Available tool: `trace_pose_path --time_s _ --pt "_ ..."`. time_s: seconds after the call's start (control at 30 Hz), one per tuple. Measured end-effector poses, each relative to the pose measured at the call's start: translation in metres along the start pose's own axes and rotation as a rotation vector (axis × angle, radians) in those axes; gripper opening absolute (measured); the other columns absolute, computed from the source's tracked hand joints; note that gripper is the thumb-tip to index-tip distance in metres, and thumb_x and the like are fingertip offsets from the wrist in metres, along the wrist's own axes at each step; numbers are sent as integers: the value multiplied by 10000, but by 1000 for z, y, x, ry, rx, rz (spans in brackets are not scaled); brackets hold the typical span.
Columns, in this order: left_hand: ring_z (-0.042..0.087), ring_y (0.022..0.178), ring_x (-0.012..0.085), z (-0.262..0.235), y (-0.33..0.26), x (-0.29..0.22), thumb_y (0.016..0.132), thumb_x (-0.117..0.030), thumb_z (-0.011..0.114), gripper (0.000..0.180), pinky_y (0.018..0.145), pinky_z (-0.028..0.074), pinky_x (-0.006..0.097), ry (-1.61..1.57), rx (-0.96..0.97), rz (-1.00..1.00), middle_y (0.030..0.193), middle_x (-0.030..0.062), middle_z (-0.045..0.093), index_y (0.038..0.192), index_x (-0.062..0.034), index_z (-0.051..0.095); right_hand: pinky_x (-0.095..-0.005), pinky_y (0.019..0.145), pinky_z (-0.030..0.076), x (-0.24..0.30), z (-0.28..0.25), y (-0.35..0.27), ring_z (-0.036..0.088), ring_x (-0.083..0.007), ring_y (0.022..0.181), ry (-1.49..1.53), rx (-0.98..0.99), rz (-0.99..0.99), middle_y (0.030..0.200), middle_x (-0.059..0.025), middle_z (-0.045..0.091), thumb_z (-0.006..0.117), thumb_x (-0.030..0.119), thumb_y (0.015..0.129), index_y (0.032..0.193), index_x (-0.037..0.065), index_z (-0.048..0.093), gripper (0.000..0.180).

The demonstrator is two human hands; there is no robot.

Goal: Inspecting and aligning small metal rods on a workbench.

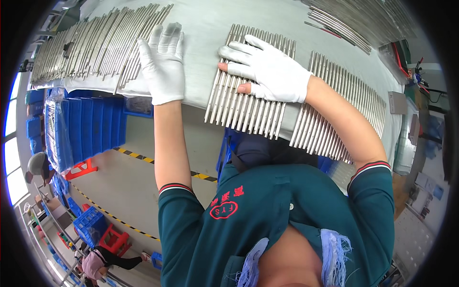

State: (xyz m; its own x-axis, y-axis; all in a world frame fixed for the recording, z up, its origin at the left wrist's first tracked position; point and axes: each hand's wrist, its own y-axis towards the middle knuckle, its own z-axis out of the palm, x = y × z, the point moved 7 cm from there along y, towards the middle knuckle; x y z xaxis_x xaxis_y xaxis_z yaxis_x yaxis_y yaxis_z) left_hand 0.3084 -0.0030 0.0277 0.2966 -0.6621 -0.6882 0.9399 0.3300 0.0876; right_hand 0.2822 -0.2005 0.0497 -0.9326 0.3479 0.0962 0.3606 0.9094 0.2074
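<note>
White gloves cover both of my hands. My left hand [164, 67] lies over the cloth with its fingers stretched out, beside the right end of a wide spread of thin metal rods [103, 43]. My right hand [267, 69] rests flat on a row of shiny metal rods [244, 112] in front of me, fingers spread, with the bare tips of the thumb and one finger showing. Its palm hides the middle of that row. Just right of it, another row of metal rods [330, 105] lies side by side, partly under my right forearm.
A pale cloth [205, 28] covers the table. More rods [339, 28] lie at the far right. Blue plastic bins [95, 124] stand below the table's left side. Yellow-black tape [203, 177] marks the floor. Another person [95, 263] is at the lower left.
</note>
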Motion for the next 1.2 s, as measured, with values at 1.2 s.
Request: trace_pose_path --time_s 1.2 --pt "315 1368 295 27 -19 27 968 -589 320 685 1149 227 466 199 160 -345 1449 163 376 1441 -93 339 -494 1127 256 50 -48 40 446 -324 1270 372 -529 -195 1360 -165 480 591 459 821 1307 78 506 623"
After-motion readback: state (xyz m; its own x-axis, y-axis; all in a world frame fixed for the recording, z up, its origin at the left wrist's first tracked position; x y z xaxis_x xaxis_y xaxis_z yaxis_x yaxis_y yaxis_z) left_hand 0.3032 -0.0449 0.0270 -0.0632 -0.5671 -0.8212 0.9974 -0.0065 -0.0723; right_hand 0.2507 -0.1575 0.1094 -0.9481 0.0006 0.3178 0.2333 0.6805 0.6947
